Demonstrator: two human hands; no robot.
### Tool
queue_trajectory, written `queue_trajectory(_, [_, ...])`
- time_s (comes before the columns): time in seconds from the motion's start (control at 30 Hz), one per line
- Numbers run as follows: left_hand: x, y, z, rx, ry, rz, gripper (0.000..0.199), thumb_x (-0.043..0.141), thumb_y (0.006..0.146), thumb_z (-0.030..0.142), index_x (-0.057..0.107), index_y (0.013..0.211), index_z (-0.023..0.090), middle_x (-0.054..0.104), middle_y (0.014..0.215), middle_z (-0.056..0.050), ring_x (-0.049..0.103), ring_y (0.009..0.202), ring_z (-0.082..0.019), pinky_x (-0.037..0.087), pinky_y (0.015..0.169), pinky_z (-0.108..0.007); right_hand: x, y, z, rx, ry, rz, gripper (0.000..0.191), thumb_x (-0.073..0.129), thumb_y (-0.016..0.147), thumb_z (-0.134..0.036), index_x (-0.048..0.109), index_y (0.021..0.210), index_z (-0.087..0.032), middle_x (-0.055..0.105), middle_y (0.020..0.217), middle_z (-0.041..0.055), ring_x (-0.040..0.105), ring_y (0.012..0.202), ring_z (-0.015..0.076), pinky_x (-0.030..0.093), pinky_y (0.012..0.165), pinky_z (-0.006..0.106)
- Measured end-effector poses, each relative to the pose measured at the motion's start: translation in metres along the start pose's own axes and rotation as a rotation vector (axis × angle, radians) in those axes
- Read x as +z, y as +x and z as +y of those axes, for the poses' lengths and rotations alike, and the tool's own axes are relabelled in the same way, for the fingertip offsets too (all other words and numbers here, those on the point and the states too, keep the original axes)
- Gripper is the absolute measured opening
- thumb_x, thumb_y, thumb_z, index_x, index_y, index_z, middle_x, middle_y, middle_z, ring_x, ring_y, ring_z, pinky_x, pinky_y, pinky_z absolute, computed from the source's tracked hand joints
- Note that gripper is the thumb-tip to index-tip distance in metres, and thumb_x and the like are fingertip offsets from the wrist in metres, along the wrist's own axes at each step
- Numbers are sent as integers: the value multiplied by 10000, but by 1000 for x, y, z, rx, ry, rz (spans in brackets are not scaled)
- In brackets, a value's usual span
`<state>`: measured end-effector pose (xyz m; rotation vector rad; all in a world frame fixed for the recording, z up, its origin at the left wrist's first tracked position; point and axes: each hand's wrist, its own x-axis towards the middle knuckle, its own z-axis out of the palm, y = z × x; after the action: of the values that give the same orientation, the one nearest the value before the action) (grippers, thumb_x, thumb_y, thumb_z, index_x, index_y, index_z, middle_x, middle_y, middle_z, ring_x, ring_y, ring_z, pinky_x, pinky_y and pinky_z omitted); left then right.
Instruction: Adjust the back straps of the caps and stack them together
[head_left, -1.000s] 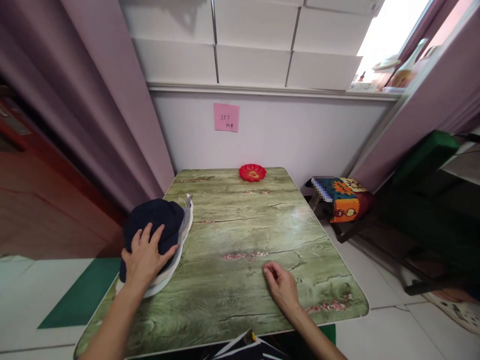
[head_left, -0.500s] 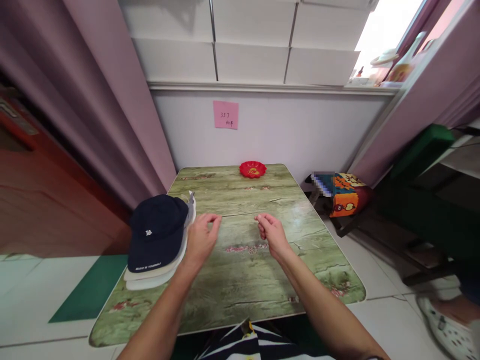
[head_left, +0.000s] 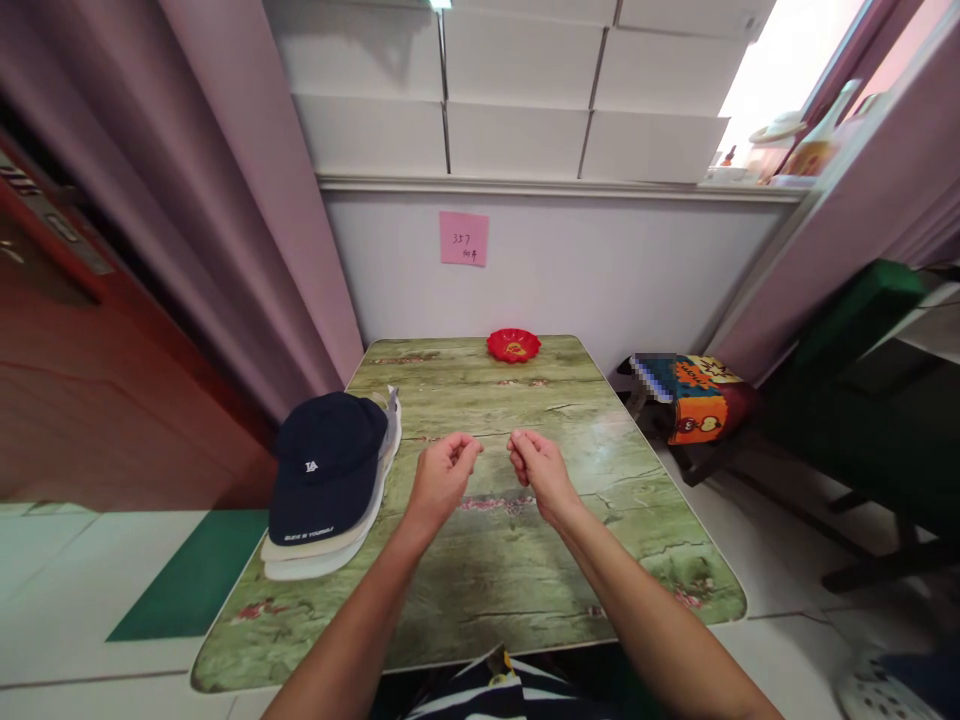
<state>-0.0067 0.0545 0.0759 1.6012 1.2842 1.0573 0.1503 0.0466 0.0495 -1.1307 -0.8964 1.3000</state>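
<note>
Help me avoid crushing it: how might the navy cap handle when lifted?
The navy cap looks like cloth, so probably light. Its rounded crown may dent; the smooth brim seems stiffer. Stacked on pale caps, it could slip.

On the table point(head_left: 555, 590), a stack of caps point(head_left: 330, 470) lies along the left edge, 1 on top of another with 3 brims showing, brims toward me. The plate point(head_left: 514, 346) sits by the far edge, a little right of its middle, well apart from the caps. Behind that edge is the wall point(head_left: 600, 260), with a paper note point(head_left: 463, 239) on it, up and left of the plate. Off the table, a curtain point(head_left: 277, 250) hangs to my left, beyond the far left corner; past the right edge stands a seat with a cloth point(head_left: 701, 420) on it.
</note>
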Motion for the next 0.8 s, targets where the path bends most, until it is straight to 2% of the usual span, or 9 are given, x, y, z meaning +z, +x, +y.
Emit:
queue_trajectory(0.07, [-2, 4, 2, -62, -62, 6, 450, 532, 825, 577, 624, 669, 165, 483, 477, 29, 426, 433, -105, 329, 462, -229, 4, 3, -6, 4, -52, 7, 543, 537, 774, -697, 449, 553, -210, 360, 422, -77, 252, 369, 61, 163, 383, 225])
queue_trajectory(0.17, [-3, 18, 15, -166, -154, -38, 748, 246, 863, 758, 564, 512, 180, 448, 398, -5, 397, 363, -106, 307, 416, -244, 13, 11, -22, 40, -126, 1, 678, 369, 819, -792, 338, 452, -222, 322, 376, -55, 250, 346, 63, 144, 382, 233])
queue_trajectory(0.23, [-3, 32, 31, -155, -150, -58, 843, 97, 852, 791, 537, 457, 190, 422, 362, -19, 370, 330, -103, 281, 395, -250, 20, 19, -40, 32, -137, -7, 715, 300, 825, -821, 320, 437, -220, 307, 367, -52, 239, 341, 60, 136, 382, 231])
queue_trajectory(0.4, [-2, 67, 73, -39, -40, 4, 882, 28, 833, 808, 533, 448, 196, 423, 353, -31, 391, 345, -106, 289, 410, -253, 38, 39, -93, -94, -134, -7, 735, 218, 814, -856, 293, 449, -222, 304, 368, -50, 223, 342, 60, 137, 377, 227])
queue_trajectory(0.5, [-1, 76, 86, 1, 18, 39, 902, -21, 821, 808, 538, 462, 197, 444, 363, -42, 427, 374, -116, 291, 415, -251, 43, 45, -113, -161, -125, 9, 736, 165, 813, -861, 285, 466, -223, 302, 376, -50, 227, 347, 62, 138, 377, 224])
queue_trajectory(0.63, [1, 77, 87, 10, 35, 56, 912, -49, 801, 821, 526, 459, 201, 442, 356, -46, 441, 384, -122, 294, 412, -252, 42, 47, -122, -178, -145, 32, 730, 136, 806, -868, 271, 485, -227, 306, 380, -47, 246, 354, 66, 161, 379, 224])
queue_trajectory(0.8, [3, 76, 82, 30, -33, 57, 898, 5, 777, 860, 513, 428, 207, 420, 336, -42, 430, 373, -120, 287, 411, -264, 40, 45, -116, -170, -173, 31, 738, 126, 805, -869, 297, 486, -226, 326, 389, -38, 254, 360, 67, 176, 387, 229])
